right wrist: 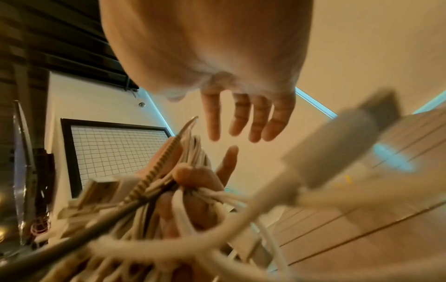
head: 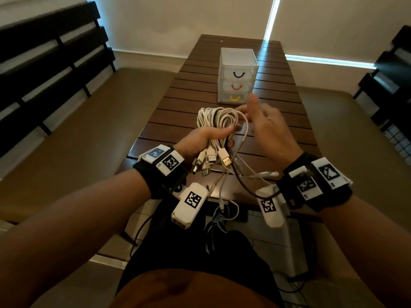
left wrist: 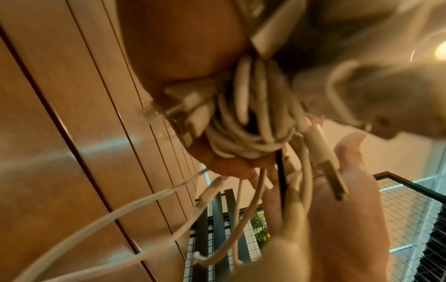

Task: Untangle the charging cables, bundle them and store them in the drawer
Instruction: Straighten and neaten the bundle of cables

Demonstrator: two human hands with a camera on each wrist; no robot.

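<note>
From where I sit watching, my left hand (head: 206,138) has its fingers and thumb wrapped round the middle of the looped charging cables (head: 219,121), loops standing up above the fist and the USB plugs (head: 212,157) fanning out below it over the near edge of the table (head: 169,112). My worry starts there: several loose tails (head: 224,196) hang off that edge towards my lap, and I judge that if I coil faster than I feed them, one could catch on the edge or on a wrist camera and drag the loops out of my grip. Moving right, my right hand (head: 269,130) sits just beside the loops with fingers spread and straight, blurred, holding nothing that I can make out; a dark cable (head: 246,187) sags under its wrist and could snag there. The drawer unit (head: 238,76) stands further back on the table, well apart from the bundle, all three drawers closed, so I would need a free hand to open one. The table is dark slatted wood; black slatted benches flank it, a pale blind behind.
</note>
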